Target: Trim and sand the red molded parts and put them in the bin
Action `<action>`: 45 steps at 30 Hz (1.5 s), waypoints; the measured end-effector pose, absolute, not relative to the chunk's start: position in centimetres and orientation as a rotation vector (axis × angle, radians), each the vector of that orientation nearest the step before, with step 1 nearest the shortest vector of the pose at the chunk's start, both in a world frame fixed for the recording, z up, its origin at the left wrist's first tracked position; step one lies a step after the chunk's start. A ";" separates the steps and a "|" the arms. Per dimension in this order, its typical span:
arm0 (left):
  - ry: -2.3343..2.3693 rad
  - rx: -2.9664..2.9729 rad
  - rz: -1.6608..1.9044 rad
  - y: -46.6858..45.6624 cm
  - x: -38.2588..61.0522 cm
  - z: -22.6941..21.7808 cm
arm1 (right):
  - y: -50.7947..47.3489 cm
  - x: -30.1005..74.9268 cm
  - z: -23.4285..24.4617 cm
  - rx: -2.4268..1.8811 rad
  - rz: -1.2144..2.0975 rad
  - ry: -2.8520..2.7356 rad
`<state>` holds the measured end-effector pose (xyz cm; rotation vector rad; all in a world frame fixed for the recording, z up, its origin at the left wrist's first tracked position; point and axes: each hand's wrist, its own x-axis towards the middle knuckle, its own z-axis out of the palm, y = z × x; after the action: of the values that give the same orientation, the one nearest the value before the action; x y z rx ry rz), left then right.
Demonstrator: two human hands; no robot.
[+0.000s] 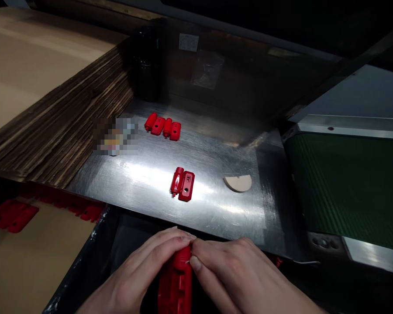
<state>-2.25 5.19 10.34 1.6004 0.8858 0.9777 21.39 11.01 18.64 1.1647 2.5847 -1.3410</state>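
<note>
The left hand (139, 266) and right hand (234, 272) clamp a red plastic part (175, 288) between them just off the steel bench (196, 205), working at its top end, which calls for a steady hold.

A steel tabletop (216, 213) carries four red plastic parts (158, 126) in a row, another red pair (182, 184), and a tan half-disc (237, 183).

You hold a glossy red plastic part (176, 288); matching red pieces (157, 126) and a tan disc (237, 183) lie on the brushed grey steel sheet (216, 209), beside brown-striped corrugated cardboard (68, 117) and a green ribbed belt (347, 192).
</note>
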 end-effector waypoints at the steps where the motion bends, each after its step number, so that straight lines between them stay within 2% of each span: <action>1: 0.888 1.620 0.979 5.3 -2.2 10.4 | 11.0 21.5 18.9 1.172 -1.341 2.561; 10: 0.894 1.732 0.996 5.2 -1.5 12.4 | 10.8 21.7 19.6 1.227 -1.366 2.395; 21: 0.923 1.927 0.857 5.1 -2.3 12.0 | 11.5 21.7 20.1 1.300 -1.538 2.343; 23: 0.907 1.942 0.833 5.2 -2.4 11.9 | 11.8 21.8 20.0 1.305 -1.665 2.308; 26: 0.900 1.949 0.806 5.5 -2.4 11.9 | 12.3 22.2 18.9 1.347 -2.023 2.191; 28: 0.904 1.942 0.784 5.7 -2.3 12.0 | 12.5 22.8 17.8 1.440 -2.271 2.050; 30: 0.920 1.897 0.751 5.7 -2.3 11.8 | 12.7 23.7 16.5 1.602 -2.370 1.942; 32: 0.971 1.748 0.720 5.6 -2.3 11.2 | 13.1 24.7 15.0 1.853 -2.169 2.003; 35: 0.981 1.352 0.804 5.5 -2.2 9.5 | 13.7 26.0 12.3 2.211 -1.345 2.275; 37: 0.874 1.076 0.951 5.5 -1.8 8.3 | 13.9 26.4 10.2 2.247 -0.908 2.411; 41: 0.650 0.621 1.136 5.8 -0.6 7.6 | 14.8 27.3 7.3 2.061 -0.631 2.587; 45: 0.551 0.362 1.161 6.2 0.0 8.2 | 18.1 30.7 7.2 2.115 -0.428 2.582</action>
<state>0.00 6.21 8.21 0.3622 0.5509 1.1609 30.74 18.06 7.24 2.1148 2.5817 -0.4278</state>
